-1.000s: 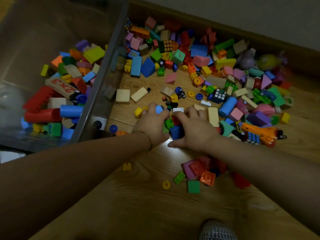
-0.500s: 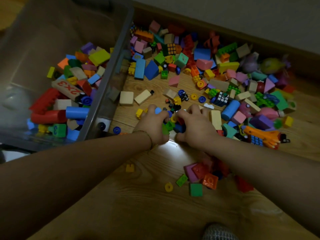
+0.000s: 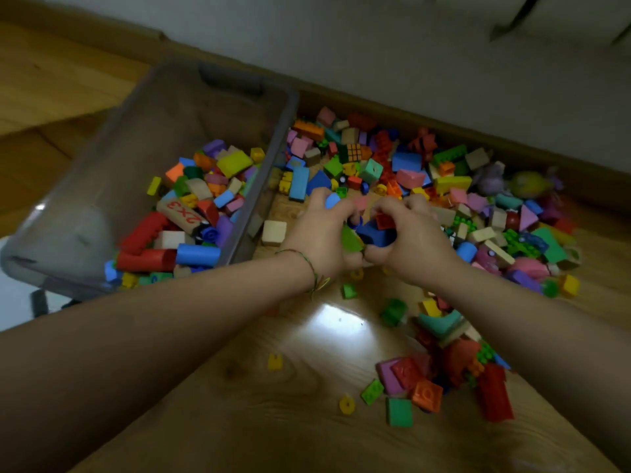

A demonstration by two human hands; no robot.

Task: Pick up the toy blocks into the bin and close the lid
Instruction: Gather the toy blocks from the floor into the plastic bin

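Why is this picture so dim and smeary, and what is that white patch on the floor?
Head view: low room light dulls the colours; the white patch is glare on the glossy wooden floor, near the left hand and right hand cupping toy blocks; the bin and frame edges look smeared, likely motion blur; the wide lens swells the forearms.

Left hand (image 3: 321,233): fingers curled, cupped inward — gripping blocks (image 3: 374,235) against the right hand.
Right hand (image 3: 411,238): fingers curled over the same blocks.
Forearms (image 3: 170,319): both stretched forward, converging — the hands touching at their heels.
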